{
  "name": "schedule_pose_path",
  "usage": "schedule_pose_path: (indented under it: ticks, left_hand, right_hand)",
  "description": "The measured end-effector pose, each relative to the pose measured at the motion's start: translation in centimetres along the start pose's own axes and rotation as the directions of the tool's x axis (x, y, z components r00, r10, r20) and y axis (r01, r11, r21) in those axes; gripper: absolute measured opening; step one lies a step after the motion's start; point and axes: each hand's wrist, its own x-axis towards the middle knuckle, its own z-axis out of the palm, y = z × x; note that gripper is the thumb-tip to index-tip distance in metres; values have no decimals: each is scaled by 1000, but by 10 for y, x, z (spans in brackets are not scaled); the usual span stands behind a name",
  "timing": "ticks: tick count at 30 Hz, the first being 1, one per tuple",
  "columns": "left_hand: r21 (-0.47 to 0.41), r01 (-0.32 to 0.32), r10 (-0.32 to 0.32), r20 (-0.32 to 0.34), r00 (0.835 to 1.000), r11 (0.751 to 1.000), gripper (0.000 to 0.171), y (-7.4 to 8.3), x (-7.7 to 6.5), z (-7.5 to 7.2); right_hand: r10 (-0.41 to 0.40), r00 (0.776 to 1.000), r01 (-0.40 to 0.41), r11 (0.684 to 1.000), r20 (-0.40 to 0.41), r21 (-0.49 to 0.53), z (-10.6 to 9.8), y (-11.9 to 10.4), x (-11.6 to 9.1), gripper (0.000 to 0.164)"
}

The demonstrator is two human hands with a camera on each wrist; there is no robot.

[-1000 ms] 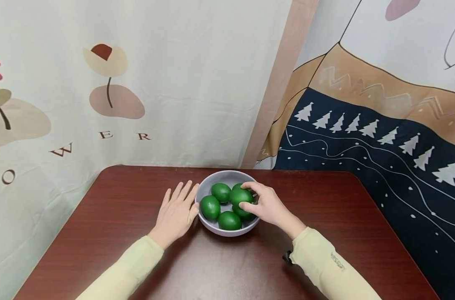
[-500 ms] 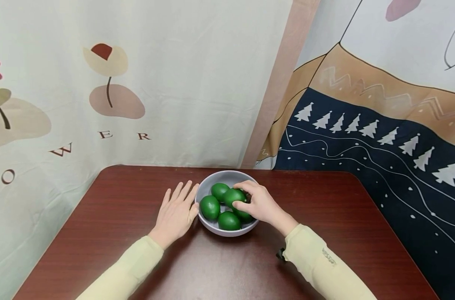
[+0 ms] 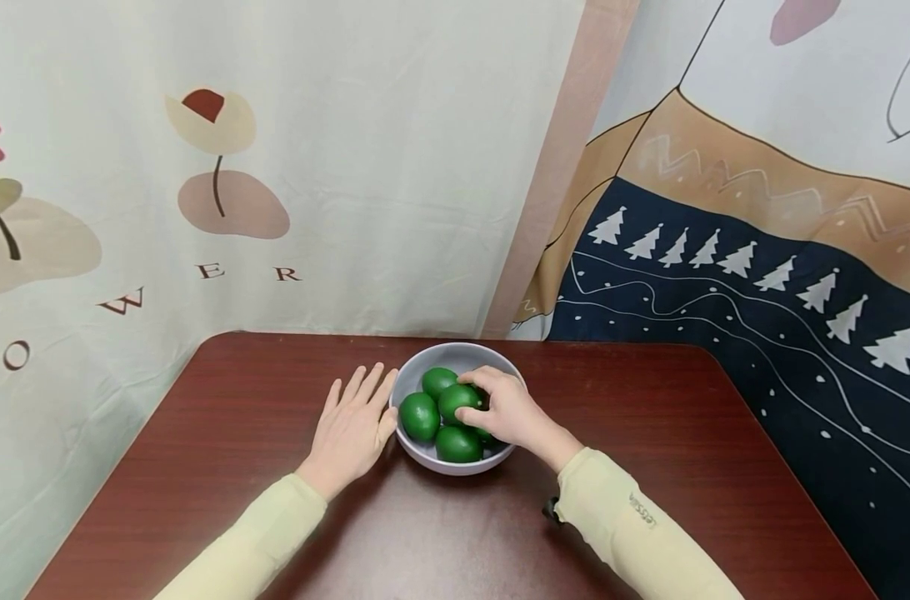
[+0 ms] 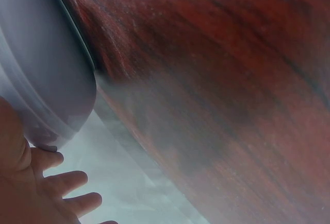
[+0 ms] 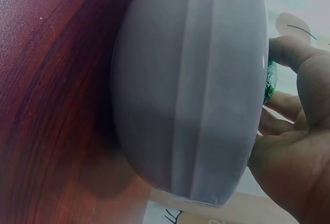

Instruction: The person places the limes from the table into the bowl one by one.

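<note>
A pale grey-lilac bowl (image 3: 455, 469) of dark green, oval avocados stands near the far side of the table. My right hand (image 3: 513, 410) reaches over its right rim and holds one avocado (image 3: 455, 403) between thumb and fingers, above the others. Around it lie a left avocado (image 3: 418, 417), a front avocado (image 3: 458, 445) and a back avocado (image 3: 438, 381); more green shows partly hidden under the right hand. My left hand (image 3: 350, 429) has its fingers spread, thumb side right at the bowl's left wall. In the right wrist view the bowl wall (image 5: 191, 90) hides most of the held avocado (image 5: 270, 82).
The table (image 3: 455, 542) is dark red-brown wood with rounded far corners. Behind it hangs a pale printed curtain (image 3: 395, 167); to the right is a navy cloth (image 3: 725, 292) with white trees. A dark band (image 3: 551, 510) shows below the right sleeve.
My right hand has moved left across the bowl with the avocado, from the right side toward the middle. The left hand and the bowl have stayed in place.
</note>
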Motion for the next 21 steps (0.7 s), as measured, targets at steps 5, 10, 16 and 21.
schedule_pose_path:
  ticks: [5, 10, 16, 21]
  left_hand:
    - [5, -1, 1, 3, 1000, 1000, 57, 0, 0, 0]
    - [2, 0, 0, 2, 1000, 1000, 57, 1, 0, -1]
    - [-7, 2, -2, 0, 1000, 1000, 57, 1, -1, -2]
    - [-9, 1, -1, -3, 1000, 1000, 58, 1, -1, -2]
  right_hand:
    - [18, 1000, -18, 1000, 21, 12, 4, 1, 3, 44]
    - [34, 999, -34, 999, 36, -4, 6, 1, 4, 44]
    - [34, 998, -33, 999, 57, -28, 6, -1, 5, 45]
    - [24, 997, -20, 999, 79, -51, 7, -2, 6, 45]
